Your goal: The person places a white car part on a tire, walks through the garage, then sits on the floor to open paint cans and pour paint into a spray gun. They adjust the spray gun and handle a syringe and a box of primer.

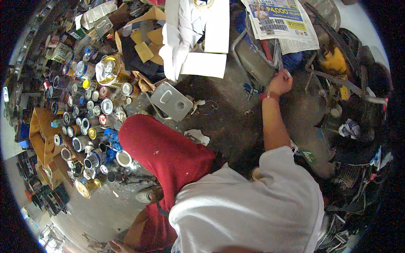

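Observation:
My right hand (280, 83) is stretched out at the upper right, its fingers closed. A small whitish bit shows at the fingertips, too small to name. Right beside the hand is the bent metal tube frame (239, 52) of what looks like a chair, with a red strip (266, 50) inside it. Sheets of printed newspaper (295, 40) lie over the frame's top, just beyond the hand. At the lower left edge, a dim skin-coloured shape (120, 247) may be my left hand; its fingers cannot be made out.
Many paint cans (107, 106) crowd the floor at left, beside an open cardboard box (42, 130). A grey metal plate (171, 101) lies near my red-clad knee (145, 130). White boards and cloth (181, 50) stand at the top. Dark clutter, with crumpled paper (349, 128), lines the right.

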Tool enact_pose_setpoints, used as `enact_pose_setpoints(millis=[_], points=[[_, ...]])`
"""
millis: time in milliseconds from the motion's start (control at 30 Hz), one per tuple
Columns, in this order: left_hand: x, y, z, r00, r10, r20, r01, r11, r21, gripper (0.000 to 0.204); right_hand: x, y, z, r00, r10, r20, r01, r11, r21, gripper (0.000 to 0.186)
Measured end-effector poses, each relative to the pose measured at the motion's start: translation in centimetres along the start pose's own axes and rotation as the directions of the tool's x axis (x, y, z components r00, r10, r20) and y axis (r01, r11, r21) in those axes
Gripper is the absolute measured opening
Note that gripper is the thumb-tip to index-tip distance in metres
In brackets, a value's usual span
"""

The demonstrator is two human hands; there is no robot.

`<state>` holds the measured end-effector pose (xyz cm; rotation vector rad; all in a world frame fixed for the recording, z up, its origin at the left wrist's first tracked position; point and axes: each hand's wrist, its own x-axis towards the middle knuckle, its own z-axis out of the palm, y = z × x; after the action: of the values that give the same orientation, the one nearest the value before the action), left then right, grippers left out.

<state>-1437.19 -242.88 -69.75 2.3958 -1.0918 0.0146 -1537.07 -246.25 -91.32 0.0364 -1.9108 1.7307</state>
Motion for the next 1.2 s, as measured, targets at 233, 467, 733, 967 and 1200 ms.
enact_pose_setpoints(millis=[233, 467, 733, 967, 1200], points=[[-1.0, 1.2, -0.1, 0.999, 0.013, -0.033, -0.017, 0.994, -0.112, 0.051, 5.2, 9.8, 2.8, 0.997, 0.068, 0.047, -0.054, 0.966, -0.253, 0.027], [-1.6, 2.8, -0.3, 0.998, 0.034, -0.049, -0.039, 0.993, -0.112, 0.048, -5.4, -2.7, 1.8, 0.987, -0.16, -0.033, 0.153, 0.976, -0.154, 0.016], [-2.8, 6.1, -0.2, 0.998, -0.021, -0.058, 0.013, 0.992, -0.122, 0.047, -17.3, -14.4, 14.7, 0.151, -0.288, 0.946, 0.546, 0.822, 0.163, 0.021], [-4.2, 9.0, -0.2, 0.992, -0.102, -0.078, 0.092, 0.987, -0.129, 0.046, -11.2, -16.0, 24.3, -0.554, 0.297, 0.778, 0.832, 0.172, 0.527, 0.033], [-2.8, 6.4, -0.2, 0.995, -0.017, -0.094, 0.015, 1.0, -0.024, 0.046, -6.0, -20.4, 22.1, -0.478, -0.012, 0.878, 0.855, 0.222, 0.468, 0.012]])
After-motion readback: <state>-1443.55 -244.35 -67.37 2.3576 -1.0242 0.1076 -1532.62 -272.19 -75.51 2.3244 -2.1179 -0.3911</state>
